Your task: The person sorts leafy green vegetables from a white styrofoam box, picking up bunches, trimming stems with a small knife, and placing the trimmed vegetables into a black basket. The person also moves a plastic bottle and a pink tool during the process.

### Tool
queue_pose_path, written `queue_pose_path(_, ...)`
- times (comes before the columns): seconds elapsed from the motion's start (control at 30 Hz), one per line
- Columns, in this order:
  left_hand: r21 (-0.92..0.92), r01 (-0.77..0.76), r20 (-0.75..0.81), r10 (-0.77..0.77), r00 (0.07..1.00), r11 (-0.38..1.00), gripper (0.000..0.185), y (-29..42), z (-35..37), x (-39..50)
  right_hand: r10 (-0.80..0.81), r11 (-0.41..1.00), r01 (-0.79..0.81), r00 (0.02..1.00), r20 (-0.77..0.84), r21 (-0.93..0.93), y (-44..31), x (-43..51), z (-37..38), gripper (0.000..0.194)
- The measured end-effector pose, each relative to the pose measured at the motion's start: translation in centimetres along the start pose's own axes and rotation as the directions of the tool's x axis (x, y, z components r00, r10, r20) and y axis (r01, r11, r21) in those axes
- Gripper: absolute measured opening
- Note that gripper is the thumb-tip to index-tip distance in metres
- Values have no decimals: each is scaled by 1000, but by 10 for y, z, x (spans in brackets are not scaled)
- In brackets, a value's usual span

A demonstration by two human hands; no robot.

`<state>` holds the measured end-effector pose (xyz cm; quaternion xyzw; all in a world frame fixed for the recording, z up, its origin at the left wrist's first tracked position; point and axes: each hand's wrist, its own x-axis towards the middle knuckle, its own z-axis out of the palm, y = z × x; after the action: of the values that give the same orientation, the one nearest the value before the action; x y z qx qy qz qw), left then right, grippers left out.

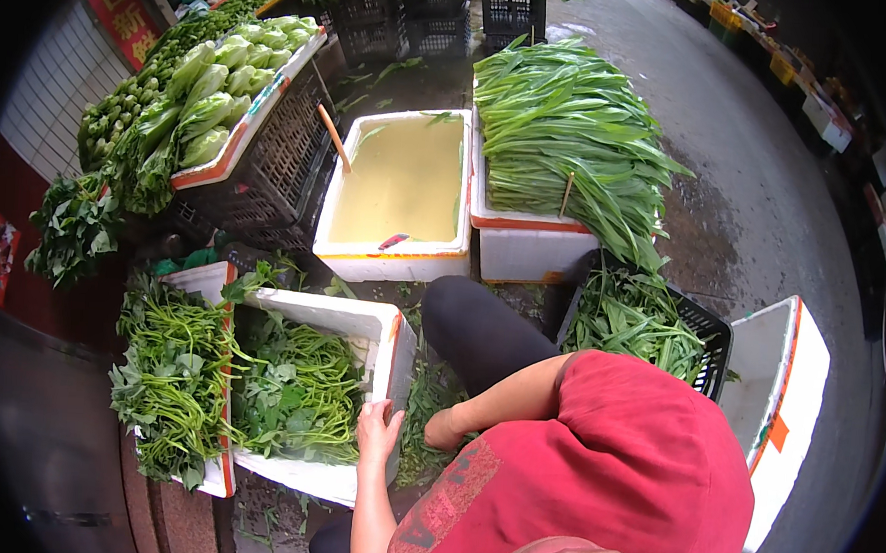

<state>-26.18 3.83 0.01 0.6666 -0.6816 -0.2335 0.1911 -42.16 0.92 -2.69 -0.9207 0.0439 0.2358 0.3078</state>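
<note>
My left hand (pixel 377 428) is at the near rim of a white foam box (pixel 386 330), thumb on one side and fingers on the other. Leafy green stems (pixel 305 389) fill much of that box. My right hand (pixel 444 429) is bent downward just to the right, over loose greens (pixel 431 396) on the ground between my legs. Its fingertips are hidden, so whether it holds anything does not show.
Ahead stands a foam box of yellowish water (pixel 399 176) with a stick in it. Long-leaf greens (pixel 562 147) overhang a box to its right. Beyond my knee are a black crate (pixel 710 343) of leaves and a foam box (pixel 789 415). Lettuces (pixel 231 85) and stems (pixel 175 375) lie leftward.
</note>
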Motion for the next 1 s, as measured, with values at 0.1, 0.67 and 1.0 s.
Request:
queue_pose_path(0.1, -1, 27, 17, -27, 1000, 1000, 31, 0, -1, 1, -18, 1000, 19, 999, -38, 16, -1, 2, -2, 21)
queue_pose_path(0.67, -64, 19, 14, -18, 1000, 998, 26, 0, -5, 1, -54, 991, 72, 986, 158, -115, 18, 22, 33, 24)
queue_pose_path(1.0, -88, 66, 20, -64, 998, 994, 24, -1, -5, 2, -53, 992, 63, 994, 95, -113, 27, 29, 46, 29)
